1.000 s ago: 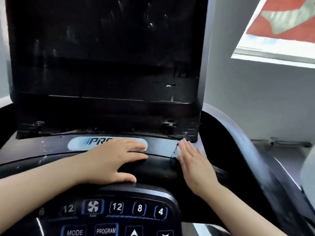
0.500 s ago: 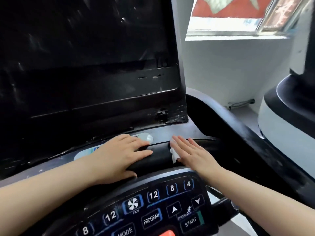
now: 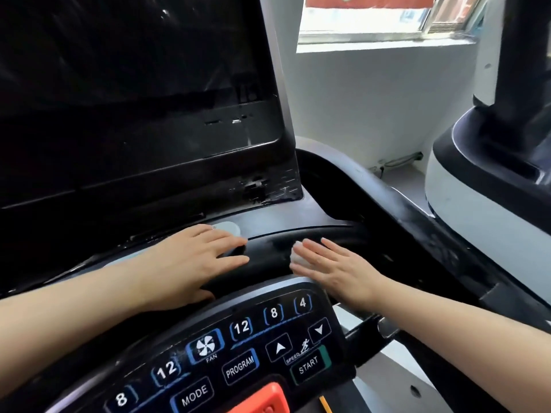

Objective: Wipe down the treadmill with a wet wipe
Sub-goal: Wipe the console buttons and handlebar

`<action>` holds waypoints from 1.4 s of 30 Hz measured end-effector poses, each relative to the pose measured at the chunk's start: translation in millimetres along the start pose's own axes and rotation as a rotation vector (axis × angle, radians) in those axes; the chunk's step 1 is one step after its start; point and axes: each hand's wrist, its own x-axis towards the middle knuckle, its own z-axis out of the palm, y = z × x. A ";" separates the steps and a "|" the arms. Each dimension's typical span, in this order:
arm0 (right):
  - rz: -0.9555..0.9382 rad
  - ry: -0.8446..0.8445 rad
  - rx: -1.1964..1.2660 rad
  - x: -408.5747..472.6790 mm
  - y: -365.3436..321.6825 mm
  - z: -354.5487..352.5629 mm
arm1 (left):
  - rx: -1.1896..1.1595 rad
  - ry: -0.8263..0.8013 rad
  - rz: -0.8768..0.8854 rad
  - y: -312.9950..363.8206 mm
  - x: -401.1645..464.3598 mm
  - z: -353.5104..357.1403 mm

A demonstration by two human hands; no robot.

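The black treadmill console fills the view, with its dark screen [image 3: 134, 93] above and a curved black bar [image 3: 268, 257] below it. My right hand [image 3: 334, 269] lies flat on that bar, fingers straight, pressing a white wet wipe [image 3: 296, 255] against it; only a small edge of the wipe shows beside the fingers. To the left, my left hand [image 3: 193, 260] rests flat on the same bar, its fingertips over the pale logo badge [image 3: 229, 227], and it holds nothing.
The button panel [image 3: 238, 353] with FAN, PROGRAM, MODE and START keys and an orange stop tab [image 3: 262, 397] sits just below my hands. The treadmill's right side arm [image 3: 417, 234] runs down to the right. Another machine [image 3: 492, 174] stands at the right, under a window [image 3: 372, 22].
My right hand slid the wipe from the ledge under the screen's corner down onto the curved bar. The view swung right and down. My left hand stayed put.
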 end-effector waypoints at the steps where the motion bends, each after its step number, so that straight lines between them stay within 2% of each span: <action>1: -0.006 -0.004 -0.016 -14.2 2.8 4.0 | 0.009 -0.002 0.004 0.5 -0.5 -0.4; 4: 0.065 0.050 -0.074 -22.4 14.4 9.0 | 0.033 -0.012 0.031 1.6 -2.8 0.6; 6: 0.030 0.080 -0.088 0.2 17.9 1.6 | 0.051 -0.030 0.054 2.0 -2.6 0.4; 10: -0.249 0.120 -0.124 33.2 15.3 -6.2 | 0.104 -0.040 0.092 4.0 -0.4 -4.3; 12: -0.418 0.051 -0.147 17.9 24.3 -1.9 | 0.120 -0.037 0.099 5.6 -2.4 -7.1; 14: -0.526 -0.009 -0.273 -5.0 45.4 3.5 | 0.127 -0.026 0.100 7.1 -6.0 -7.5; 17: -0.411 0.055 -0.282 -10.3 61.5 3.0 | 0.117 0.015 0.093 11.0 -9.4 -4.7; 20: -0.342 0.135 -0.184 19.1 34.1 -2.3 | 0.118 0.058 0.090 13.4 -10.0 -2.7; 23: -0.444 0.103 -0.200 28.3 21.0 -1.2 | 0.136 0.074 0.096 15.1 -10.9 -1.8; 28: -0.670 -0.054 -0.341 -4.4 64.0 3.8 | 0.130 0.088 0.068 15.8 -12.0 5.8; 31: -0.650 -0.080 -0.372 -7.7 85.1 -0.1 | 0.123 0.087 0.046 18.3 -12.7 8.1; 34: -0.609 -0.022 -0.327 -12.1 76.3 6.3 | 0.131 0.099 0.040 20.6 -12.7 8.3; 39: -0.709 -0.038 -0.291 -2.2 49.4 11.7 | 0.151 0.095 0.041 21.8 -9.5 6.0; 42: -0.597 -0.070 -0.243 -14.9 62.4 1.0 | 0.155 0.070 0.042 22.3 -8.3 2.5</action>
